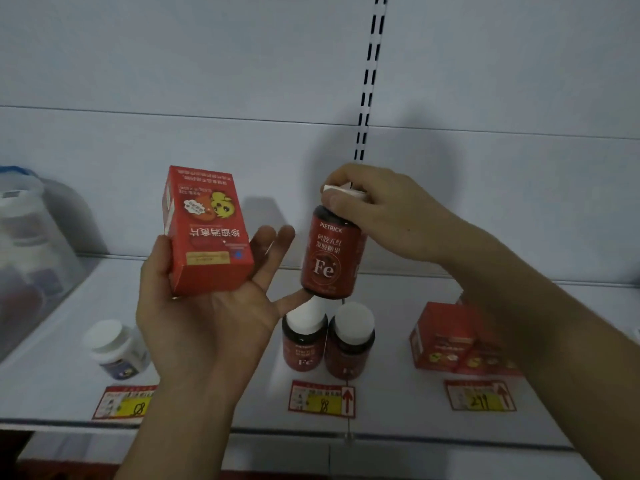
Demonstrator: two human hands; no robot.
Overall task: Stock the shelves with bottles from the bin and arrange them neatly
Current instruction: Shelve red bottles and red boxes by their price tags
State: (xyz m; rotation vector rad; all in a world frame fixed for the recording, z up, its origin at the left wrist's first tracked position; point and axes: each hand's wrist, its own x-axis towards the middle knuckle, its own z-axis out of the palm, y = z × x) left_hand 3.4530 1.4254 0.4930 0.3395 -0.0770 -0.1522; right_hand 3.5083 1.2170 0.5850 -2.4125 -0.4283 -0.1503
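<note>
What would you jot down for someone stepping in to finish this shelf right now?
Left hand: palm up, holds a red box, printed side upside down, thumb on its left side.
Right hand: grips the white cap of a red Fe bottle, held in the air above the shelf.
Already on the shelf: two Fe bottles side by side behind the middle price tag, red boxes at the right, one white-capped bottle at the left.
The clear bin at far left holds more stock.
Left: set down the bottle and the box in hand, then empty the bin.
</note>
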